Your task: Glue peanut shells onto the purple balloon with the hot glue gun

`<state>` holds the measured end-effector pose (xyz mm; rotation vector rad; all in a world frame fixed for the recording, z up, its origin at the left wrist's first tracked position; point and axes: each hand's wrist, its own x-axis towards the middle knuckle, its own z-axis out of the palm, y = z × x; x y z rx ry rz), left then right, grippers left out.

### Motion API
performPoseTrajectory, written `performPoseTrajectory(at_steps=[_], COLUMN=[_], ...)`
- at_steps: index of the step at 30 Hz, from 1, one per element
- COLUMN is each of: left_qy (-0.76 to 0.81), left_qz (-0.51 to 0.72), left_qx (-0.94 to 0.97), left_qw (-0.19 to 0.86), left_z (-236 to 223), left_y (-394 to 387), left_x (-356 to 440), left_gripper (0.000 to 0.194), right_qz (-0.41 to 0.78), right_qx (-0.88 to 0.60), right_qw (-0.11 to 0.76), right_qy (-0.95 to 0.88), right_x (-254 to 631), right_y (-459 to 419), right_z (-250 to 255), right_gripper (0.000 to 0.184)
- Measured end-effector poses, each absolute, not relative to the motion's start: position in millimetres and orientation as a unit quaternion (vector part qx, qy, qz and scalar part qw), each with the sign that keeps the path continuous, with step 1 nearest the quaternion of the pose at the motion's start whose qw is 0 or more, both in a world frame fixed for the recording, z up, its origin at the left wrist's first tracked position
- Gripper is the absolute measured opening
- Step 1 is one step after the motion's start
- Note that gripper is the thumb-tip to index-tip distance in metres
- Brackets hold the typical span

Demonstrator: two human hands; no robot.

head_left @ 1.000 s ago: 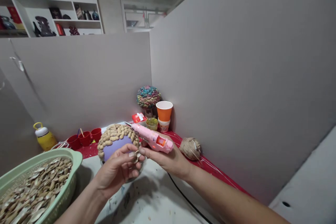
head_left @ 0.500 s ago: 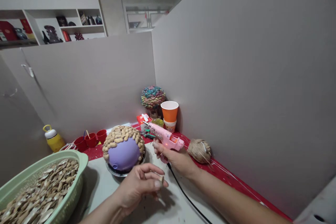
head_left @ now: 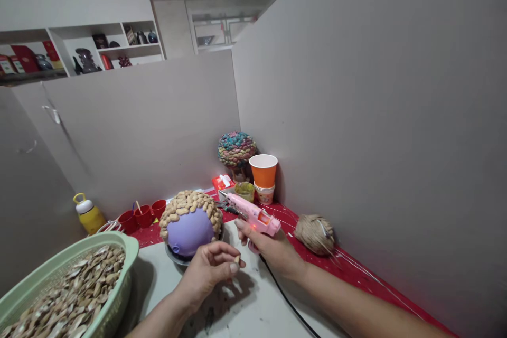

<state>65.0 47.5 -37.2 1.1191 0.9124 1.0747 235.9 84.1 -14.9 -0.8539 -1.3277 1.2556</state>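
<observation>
Between thumb and fingers of my left hand (head_left: 209, 269) is a small peanut shell (head_left: 237, 259). My right hand (head_left: 273, 248) grips a pink glue gun (head_left: 253, 213) by its handle, its metal nozzle pointing up and left and a small red light glowing. A black cord runs down from the gun. Just behind my left hand, a purple balloon (head_left: 190, 232) rests in a metal bowl (head_left: 176, 257). Rows of peanut shells (head_left: 190, 204) cover the balloon's upper part; its lower front is bare, with the knot showing.
A green basket (head_left: 129, 269) of peanut shells stands at left. Behind are a yellow bottle (head_left: 90, 216), red cups (head_left: 143, 215), a coloured shell-covered ball (head_left: 236, 149) and an orange paper cup (head_left: 263, 171). A twine ball (head_left: 315, 233) lies near the right grey partition (head_left: 376, 116).
The view has shifted slightly, so the surroundings sit a little lower and farther right. My left hand has lifted slightly with the shell. My right hand still holds the glue gun.
</observation>
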Motion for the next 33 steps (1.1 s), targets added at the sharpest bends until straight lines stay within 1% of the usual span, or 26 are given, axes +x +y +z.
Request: performPoseTrajectory(at_steps=[5, 8, 12, 16, 19, 22, 27, 33], left_qy=[0.39, 0.383, 0.374, 0.36, 0.35, 0.348, 0.362, 0.35], left_qz=[0.488, 0.496, 0.511, 0.525, 0.545, 0.565, 0.573, 0.563], left_qx=[0.449, 0.419, 0.388, 0.369, 0.368, 0.38, 0.383, 0.394], left_qw=[0.639, 0.657, 0.67, 0.677, 0.667, 0.645, 0.628, 0.636], left_z=[-36, -33, -24, -8, 5, 16, 19, 13], left_y=[45, 43, 43, 41, 39, 37, 37, 42], left_x=[66, 68, 67, 61, 56, 53, 50, 46], left_gripper=[0.031, 0.031, 0.033, 0.033, 0.033, 0.033, 0.033, 0.03], right_qz=[0.521, 0.496, 0.434, 0.331, 0.253, 0.215, 0.185, 0.181], right_qx=[-0.329, -0.297, -0.262, -0.196, -0.153, -0.133, -0.132, -0.123], right_qw=[0.528, 0.526, 0.527, 0.516, 0.513, 0.513, 0.511, 0.5], right_qy=[-0.585, -0.624, -0.682, -0.765, -0.806, -0.821, -0.829, -0.838], right_x=[250, 258, 264, 267, 269, 269, 269, 268], right_y=[77, 74, 75, 74, 73, 71, 68, 66], right_z=[-23, -27, -26, -25, -25, -22, -16, -16], right_gripper=[0.047, 0.041, 0.035, 0.031, 0.031, 0.034, 0.041, 0.037])
